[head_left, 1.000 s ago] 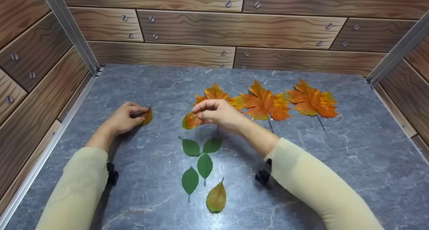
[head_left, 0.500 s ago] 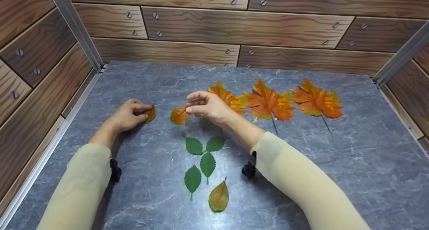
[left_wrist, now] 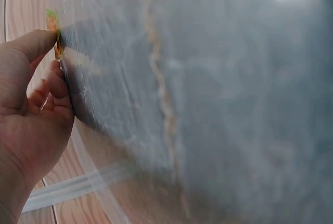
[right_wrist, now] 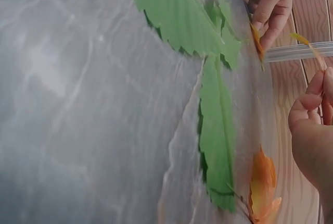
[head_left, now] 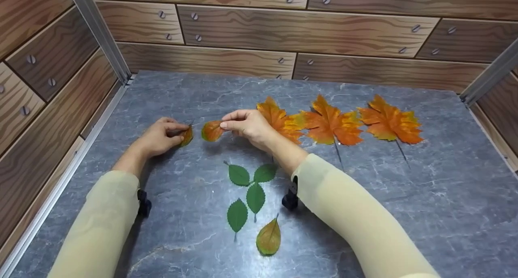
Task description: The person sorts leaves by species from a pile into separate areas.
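**Two small leaves pinched, long axes crossed, a short gap left between**

And here a small orange leaf (head_left: 212,131) is held in the right hand (head_left: 251,126), gripped by its narrow end between thumb and fingers (head_left: 234,114) that are closed together at the tips. It is held clear of the worktop (head_left: 178,213), as is suggested by the shadow beneath. To the left of those fingers it is stretched out: its long axis is laid almost crosswise, the broad rounded end turned towards the other hand.

Across the gap, a second small leaf (head_left: 187,136) is pinched in the left hand (head_left: 160,138), low at the worktop and just to the right of the thumb and forefinger, which are parted by little more than the leaf itself. How firmly it is pressed cannot be told. Its stem is aimed past the forefinger towards the far side, so its long axis is set steeply across that of the raised leaf. That is the relation to be watched: both leaves are framed between the hands, near but apart, each closest to its own fingers.

To the right of the right fingers, three maple-shaped leaves (head_left: 334,124) are set in a row, the first partly covered by the hand. Below those fingers in the head view, four green leaves (head_left: 255,198) are spread, with a loose orange-green leaf (head_left: 268,238) lower again.
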A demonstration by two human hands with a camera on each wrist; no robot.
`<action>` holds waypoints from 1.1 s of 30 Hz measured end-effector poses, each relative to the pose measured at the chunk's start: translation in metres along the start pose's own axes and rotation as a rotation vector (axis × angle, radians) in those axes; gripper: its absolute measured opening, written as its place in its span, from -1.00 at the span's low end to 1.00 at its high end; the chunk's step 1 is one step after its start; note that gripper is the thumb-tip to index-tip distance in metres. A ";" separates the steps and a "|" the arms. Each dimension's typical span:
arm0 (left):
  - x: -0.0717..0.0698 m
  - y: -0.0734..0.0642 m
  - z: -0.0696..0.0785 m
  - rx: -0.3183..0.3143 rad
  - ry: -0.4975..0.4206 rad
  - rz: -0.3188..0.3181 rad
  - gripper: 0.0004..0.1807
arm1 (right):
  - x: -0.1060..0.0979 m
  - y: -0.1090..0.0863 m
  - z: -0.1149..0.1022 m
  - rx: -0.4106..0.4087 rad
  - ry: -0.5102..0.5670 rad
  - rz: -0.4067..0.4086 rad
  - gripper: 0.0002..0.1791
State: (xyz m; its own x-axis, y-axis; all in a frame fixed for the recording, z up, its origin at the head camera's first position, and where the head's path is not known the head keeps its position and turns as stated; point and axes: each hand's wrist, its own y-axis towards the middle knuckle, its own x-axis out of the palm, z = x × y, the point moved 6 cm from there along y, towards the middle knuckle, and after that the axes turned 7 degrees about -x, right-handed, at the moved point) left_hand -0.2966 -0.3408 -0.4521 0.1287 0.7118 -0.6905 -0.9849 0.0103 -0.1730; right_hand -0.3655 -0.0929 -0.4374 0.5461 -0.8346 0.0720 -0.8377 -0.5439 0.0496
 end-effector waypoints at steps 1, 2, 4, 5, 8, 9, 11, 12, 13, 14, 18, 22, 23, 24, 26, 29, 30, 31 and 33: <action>0.000 0.000 0.000 -0.001 -0.004 -0.001 -0.56 | 0.001 0.001 0.001 0.003 0.008 -0.002 -0.91; 0.000 0.000 -0.001 -0.003 -0.008 -0.003 -0.56 | 0.002 0.002 0.002 0.006 0.014 -0.004 -0.89; 0.000 0.001 -0.001 -0.007 -0.014 -0.004 -0.56 | 0.004 0.003 0.003 0.011 0.022 -0.014 -0.82; 0.000 0.001 -0.001 -0.009 -0.017 -0.005 -0.56 | 0.005 0.004 0.003 0.014 0.025 -0.022 -0.77; 0.000 0.001 -0.001 -0.016 -0.015 -0.007 -0.56 | 0.009 0.007 0.003 0.015 0.006 -0.050 -0.69; 0.000 0.001 -0.001 -0.015 -0.008 -0.005 -0.56 | 0.011 0.008 0.003 0.011 -0.011 -0.062 -0.68; 0.000 0.000 -0.001 -0.016 0.000 -0.004 -0.56 | 0.013 0.011 0.003 0.005 -0.050 -0.082 -0.68; 0.000 0.000 -0.001 -0.017 0.005 -0.004 -0.56 | 0.015 0.012 0.003 0.003 -0.073 -0.091 -0.68; 0.000 0.000 -0.001 -0.017 0.009 -0.003 -0.56 | 0.016 0.014 0.003 0.004 -0.094 -0.102 -0.68; 0.000 0.001 -0.001 -0.018 0.009 -0.003 -0.56 | 0.018 0.016 0.004 0.007 -0.112 -0.112 -0.69; 0.000 0.001 -0.002 -0.014 0.004 -0.003 -0.56 | 0.024 0.024 0.007 0.031 -0.157 -0.149 -0.67; 0.000 0.003 -0.003 -0.012 -0.001 -0.001 -0.56 | 0.028 0.033 0.010 0.021 -0.193 -0.172 -0.62; 0.001 0.003 -0.003 -0.010 0.000 0.001 -0.56 | 0.029 0.036 0.011 0.013 -0.196 -0.172 -0.61; 0.001 0.003 -0.004 -0.008 0.002 0.004 -0.56 | 0.029 0.038 0.012 0.006 -0.201 -0.170 -0.60; 0.001 0.004 -0.003 -0.001 0.005 0.011 -0.56 | 0.030 0.040 0.014 -0.006 -0.208 -0.162 -0.58; 0.001 0.003 -0.003 0.018 0.007 0.021 -0.57 | 0.030 0.044 0.017 -0.034 -0.250 -0.138 -0.57; 0.001 0.003 -0.003 0.022 0.005 0.025 -0.57 | 0.030 0.045 0.018 -0.042 -0.265 -0.127 -0.58; 0.000 0.002 -0.003 0.023 0.002 0.026 -0.57 | 0.031 0.046 0.019 -0.048 -0.276 -0.116 -0.60; -0.001 0.002 -0.004 0.021 -0.004 0.028 -0.57 | 0.032 0.048 0.020 -0.058 -0.290 -0.094 -0.64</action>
State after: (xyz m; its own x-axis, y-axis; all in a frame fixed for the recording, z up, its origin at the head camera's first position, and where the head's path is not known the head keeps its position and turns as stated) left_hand -0.2979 -0.3441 -0.4546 0.1011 0.7148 -0.6920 -0.9903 0.0054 -0.1391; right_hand -0.3878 -0.1475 -0.4526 0.5912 -0.7753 -0.2223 -0.7772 -0.6213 0.1002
